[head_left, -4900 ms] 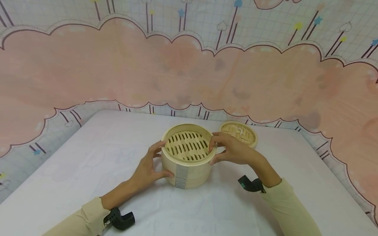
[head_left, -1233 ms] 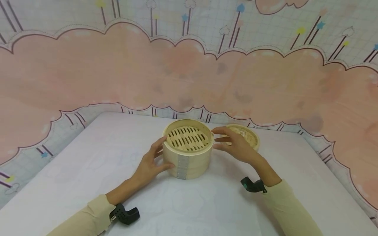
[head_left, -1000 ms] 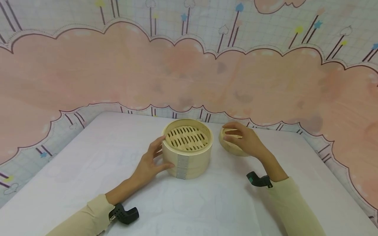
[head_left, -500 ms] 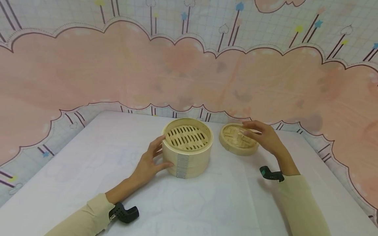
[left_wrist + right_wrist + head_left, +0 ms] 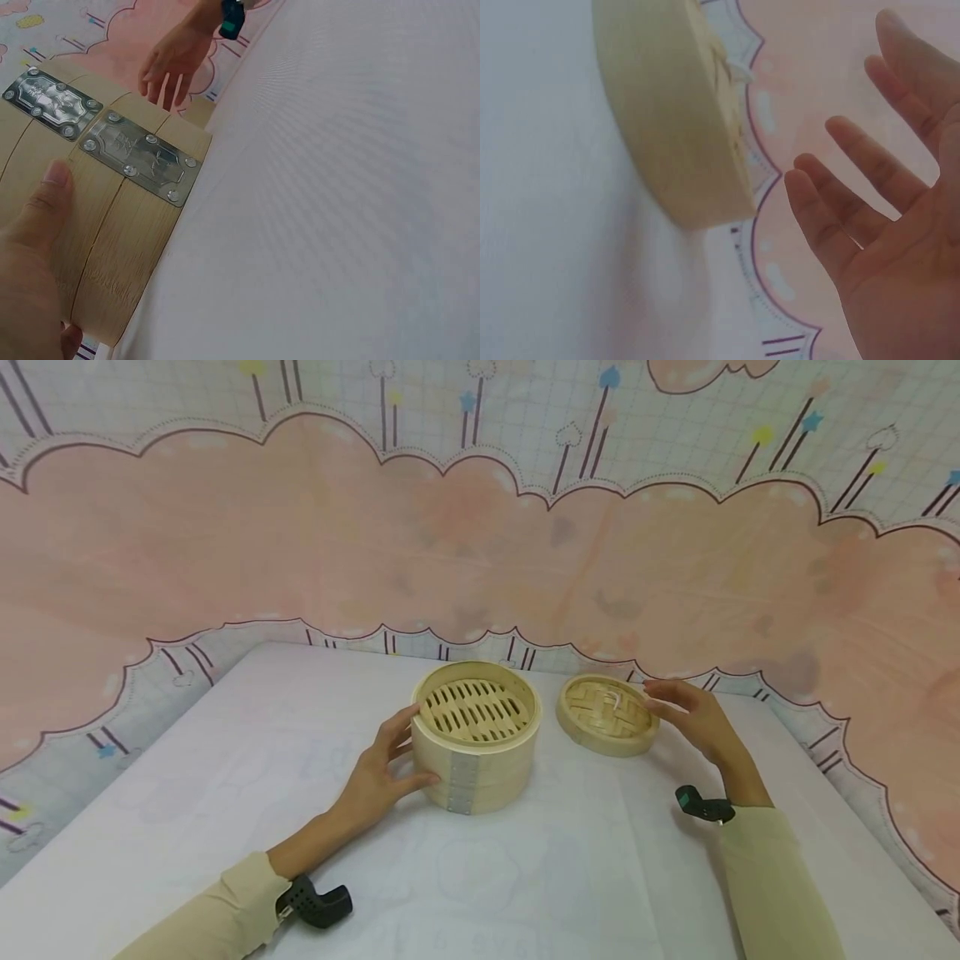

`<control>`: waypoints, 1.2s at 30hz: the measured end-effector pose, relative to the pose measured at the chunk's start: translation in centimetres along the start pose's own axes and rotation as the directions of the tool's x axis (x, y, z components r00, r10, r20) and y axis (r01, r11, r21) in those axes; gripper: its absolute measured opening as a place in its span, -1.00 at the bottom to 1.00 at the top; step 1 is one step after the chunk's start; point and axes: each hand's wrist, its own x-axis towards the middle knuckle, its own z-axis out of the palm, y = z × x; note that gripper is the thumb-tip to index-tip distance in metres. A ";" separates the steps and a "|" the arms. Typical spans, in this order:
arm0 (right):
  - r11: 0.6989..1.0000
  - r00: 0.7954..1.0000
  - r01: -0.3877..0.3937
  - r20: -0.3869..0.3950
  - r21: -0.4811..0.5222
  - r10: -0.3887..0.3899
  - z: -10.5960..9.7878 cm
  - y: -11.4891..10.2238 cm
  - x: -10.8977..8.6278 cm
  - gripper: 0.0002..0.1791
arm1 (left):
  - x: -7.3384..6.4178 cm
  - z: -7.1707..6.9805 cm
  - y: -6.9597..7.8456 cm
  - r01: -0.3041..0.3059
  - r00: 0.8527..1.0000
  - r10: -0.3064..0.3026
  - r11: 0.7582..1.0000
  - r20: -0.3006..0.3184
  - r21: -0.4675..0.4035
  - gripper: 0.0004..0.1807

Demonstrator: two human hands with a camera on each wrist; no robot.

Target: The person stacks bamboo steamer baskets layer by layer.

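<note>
A round bamboo steamer (image 5: 480, 768) with a slatted floor in its top tier stands on the white table, its metal plates facing front. My left hand (image 5: 386, 777) holds its left side, thumb on the front wall and fingers at the rim. The left wrist view shows the thumb (image 5: 49, 199) lying on the bamboo beside the metal plates (image 5: 139, 154). To the right, the woven steamer lid (image 5: 607, 714) lies on the table, white loop up. My right hand (image 5: 693, 714) hovers at the lid's right side; in the right wrist view its fingers are spread, apart from the lid (image 5: 675, 112).
White cloth covers the table (image 5: 480, 893). Behind it hangs a patterned backdrop (image 5: 450, 543) with a pink cloud print, close to the table's far edge. The lid stands near that back edge, a small gap from the steamer.
My right hand has let go of the steamer's rim and moved right, passing over the lid to its right side. The left hand stays on the steamer, which sits slightly farther back.
</note>
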 end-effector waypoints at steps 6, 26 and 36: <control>0.998 0.999 -0.049 0.025 0.025 0.048 0.1 1.8 -0.2 -0.48 | 0.0 0.0 0.0 0.010 1.000 -0.010 1.000 0.007 -0.003 0.04; 0.988 0.991 -0.082 0.115 0.129 0.067 1.3 5.3 -1.1 -0.52 | -0.1 0.0 -0.2 0.003 1.000 -0.003 1.000 0.007 -0.008 0.05; 0.992 0.984 -0.096 0.161 0.083 0.082 1.4 5.2 -1.2 -0.54 | -0.1 0.0 -0.2 -0.011 1.000 0.011 1.000 0.006 0.011 0.04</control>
